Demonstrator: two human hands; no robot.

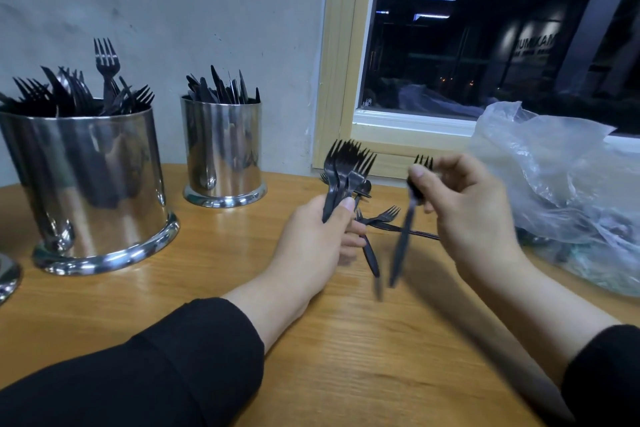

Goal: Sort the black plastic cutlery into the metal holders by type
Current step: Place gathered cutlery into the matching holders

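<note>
Two Hands Holding Forks Above the Table

Two bare hands work over a wooden table (pixel 346 357). The left hand (pixel 318 236) grips a bundle of black forks (pixel 346 166), fingers and thumb curled round the handles, tines pointing up and away from the person. The right hand (pixel 464 211) pinches a single black fork (pixel 403 236) near its head between thumb and fingers; the handle hangs down toward the table and is blurred.

Loose cutlery (pixel 381 222) lies on the table between the hands, including at least one fork; the other pieces are partly hidden and their type cannot be told.

Holder positions:
- A large metal holder (pixel 93 191) stands at the left of the table and contains forks, tines up.
- A smaller metal holder (pixel 223 149) stands to its right, near the wall, and contains knives, blades up.
- The rim of a third metal item (pixel 7 274) shows at the far left edge.

A crumpled clear plastic bag (pixel 561 191) rests on the table to the right of the right hand, below a window (pixel 485 45).
</note>
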